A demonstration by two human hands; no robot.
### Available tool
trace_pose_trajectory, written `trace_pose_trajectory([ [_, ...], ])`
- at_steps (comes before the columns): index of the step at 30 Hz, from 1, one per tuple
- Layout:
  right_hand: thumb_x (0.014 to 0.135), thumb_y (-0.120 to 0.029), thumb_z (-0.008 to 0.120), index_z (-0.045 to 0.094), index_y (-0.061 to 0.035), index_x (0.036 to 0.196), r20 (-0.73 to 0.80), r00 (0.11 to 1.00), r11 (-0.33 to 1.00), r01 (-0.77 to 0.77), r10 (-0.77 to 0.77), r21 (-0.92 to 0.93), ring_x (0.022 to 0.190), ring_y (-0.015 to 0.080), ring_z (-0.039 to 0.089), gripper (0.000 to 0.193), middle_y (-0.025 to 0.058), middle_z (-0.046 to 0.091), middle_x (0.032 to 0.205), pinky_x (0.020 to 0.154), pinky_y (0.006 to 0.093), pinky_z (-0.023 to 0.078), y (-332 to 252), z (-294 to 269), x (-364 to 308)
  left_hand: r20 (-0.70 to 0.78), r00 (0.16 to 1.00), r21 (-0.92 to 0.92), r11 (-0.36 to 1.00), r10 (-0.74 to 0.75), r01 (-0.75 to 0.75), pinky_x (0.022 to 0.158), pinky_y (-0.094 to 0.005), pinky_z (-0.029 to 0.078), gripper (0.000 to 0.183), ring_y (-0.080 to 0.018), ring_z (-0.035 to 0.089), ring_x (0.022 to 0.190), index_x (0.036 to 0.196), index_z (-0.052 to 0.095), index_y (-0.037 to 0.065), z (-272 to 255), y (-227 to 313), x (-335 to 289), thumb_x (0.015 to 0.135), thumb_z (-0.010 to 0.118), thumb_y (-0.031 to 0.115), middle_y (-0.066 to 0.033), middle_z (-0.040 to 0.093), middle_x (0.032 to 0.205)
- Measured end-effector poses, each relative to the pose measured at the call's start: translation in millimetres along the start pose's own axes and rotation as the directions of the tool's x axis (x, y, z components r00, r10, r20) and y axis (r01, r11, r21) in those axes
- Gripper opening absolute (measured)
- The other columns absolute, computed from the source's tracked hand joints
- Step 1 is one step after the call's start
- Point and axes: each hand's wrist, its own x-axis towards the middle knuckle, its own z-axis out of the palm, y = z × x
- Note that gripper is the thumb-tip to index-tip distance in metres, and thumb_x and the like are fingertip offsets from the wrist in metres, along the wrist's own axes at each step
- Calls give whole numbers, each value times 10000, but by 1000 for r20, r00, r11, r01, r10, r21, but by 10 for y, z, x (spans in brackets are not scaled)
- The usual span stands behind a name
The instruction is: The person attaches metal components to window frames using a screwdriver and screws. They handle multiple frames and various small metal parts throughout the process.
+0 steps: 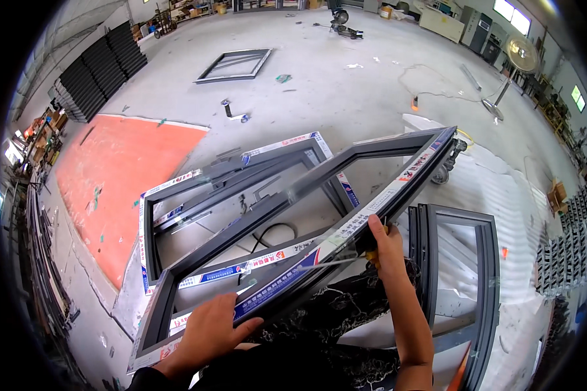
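Window frame [319, 252], right of the orange sheet [127, 179], tilts, gripped by the left hand [209, 332]; right hand [389, 247] squeezes a yellow-handled tool [372, 257] beside it. Looks like steadying; next move needs firm holding.

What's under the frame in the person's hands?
Part of another dark frame and a curved black cable show beneath the held frame; whatever it covers can't be seen.

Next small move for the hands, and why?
Probably firm up the left hand on the dark frame before shifting the yellow-handled tool: the frame looks tilted, and the right hand is holding the tool, its shaft seen against the frame.
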Motion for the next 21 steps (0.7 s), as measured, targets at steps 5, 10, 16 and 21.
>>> trace_pose_trajectory([
  [5,763,-403,778,550,56,1004,3,996,995,94,-94,-34,591,91,553,566,63,597,811,468,234,447,-40,135,127,42,998,-24,999,-38,39,860,-452,446,616,-399,577,998,1138,555,-23,-282,-16,101,845,588,517,-209,611,1070],
  [10,757,-381,787,544,71,1073,16,996,995,92,-92,-47,808,143,597,603,101,627,953,706,260,494,-44,397,413,-18,997,-66,995,-73,72,856,-463,443,644,-385,582,983,1158,548,-27,-316,-90,272,840,591,531,-217,612,1048],
  [16,779,-383,765,491,59,1202,175,965,980,182,-195,86,991,171,563,670,120,589,1105,868,281,446,73,642,1096,-223,972,-59,996,-77,66,776,-461,456,575,-378,599,872,1097,547,-22,-100,91,627,830,630,480,-194,624,926],
  [21,808,-441,724,474,39,1223,261,947,981,168,-187,91,913,147,553,681,76,579,1010,758,262,464,243,592,1433,-151,971,-126,978,-185,167,743,-467,454,557,-383,596,848,1071,526,-23,-32,270,855,820,652,458,-189,619,919],
])
